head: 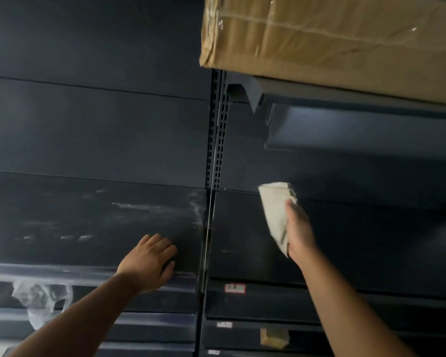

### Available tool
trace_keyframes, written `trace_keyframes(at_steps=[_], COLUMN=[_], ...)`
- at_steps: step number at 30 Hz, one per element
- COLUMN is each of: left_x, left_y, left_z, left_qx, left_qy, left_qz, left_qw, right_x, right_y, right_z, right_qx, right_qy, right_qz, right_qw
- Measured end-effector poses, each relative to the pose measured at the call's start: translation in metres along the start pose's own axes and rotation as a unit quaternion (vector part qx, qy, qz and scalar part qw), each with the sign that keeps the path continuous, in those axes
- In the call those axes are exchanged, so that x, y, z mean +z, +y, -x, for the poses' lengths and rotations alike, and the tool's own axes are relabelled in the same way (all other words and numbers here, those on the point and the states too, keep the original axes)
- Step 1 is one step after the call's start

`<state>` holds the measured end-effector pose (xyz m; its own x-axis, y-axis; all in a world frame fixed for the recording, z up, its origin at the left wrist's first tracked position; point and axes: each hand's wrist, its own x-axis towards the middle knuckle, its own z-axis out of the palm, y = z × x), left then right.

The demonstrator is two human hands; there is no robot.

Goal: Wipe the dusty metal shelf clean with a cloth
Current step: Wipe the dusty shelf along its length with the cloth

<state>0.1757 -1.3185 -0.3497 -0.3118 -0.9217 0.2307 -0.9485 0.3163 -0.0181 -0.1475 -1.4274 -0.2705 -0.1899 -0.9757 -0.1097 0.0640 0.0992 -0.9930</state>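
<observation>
Over at 3 o'clock, right hand grips cloth mid-wipe; left hand rests open on shelf; dusty streaks at 9 probably next.

A red-bordered white tag on the front edge of the right shelf reads "1-0"; lower tags are too blurred

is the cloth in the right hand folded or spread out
Folded. The white cloth shows as a compact pad with stacked edges at its top, gripped in the right hand over the dark shelf.
</observation>
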Motion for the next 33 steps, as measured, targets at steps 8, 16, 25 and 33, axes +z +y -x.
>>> trace_keyframes(at_steps=[8, 16, 25, 33], left_x=[-0.009, -0.022, -0.031, -0.05], left_y=[0.004, 0.002, -0.11, -0.208], left_z=[0.001, 0.026, 0.113, 0.155], left_qx=[0.007, 0.008, -0.054, -0.125], left_qy=[0.007, 0.019, 0.061, 0.074], left_qz=[0.002, 0.042, 0.007, -0.002], left_qw=[1.0, 0.999, 0.997, 0.989], right_x=[0.0, 0.128, 0.24, 0.328], right_y=[0.065, 0.084, 0.086, 0.075], right_z=[0.065, 0.099, 0.126, 0.154], right_qx=[-0.118, -0.077, -0.078, 0.006], right_qy=[-0.054, -0.072, -0.184, -0.238], right_qz=[0.421, 0.49, 0.502, 0.22], right_qw=[0.898, 0.866, 0.842, 0.946])
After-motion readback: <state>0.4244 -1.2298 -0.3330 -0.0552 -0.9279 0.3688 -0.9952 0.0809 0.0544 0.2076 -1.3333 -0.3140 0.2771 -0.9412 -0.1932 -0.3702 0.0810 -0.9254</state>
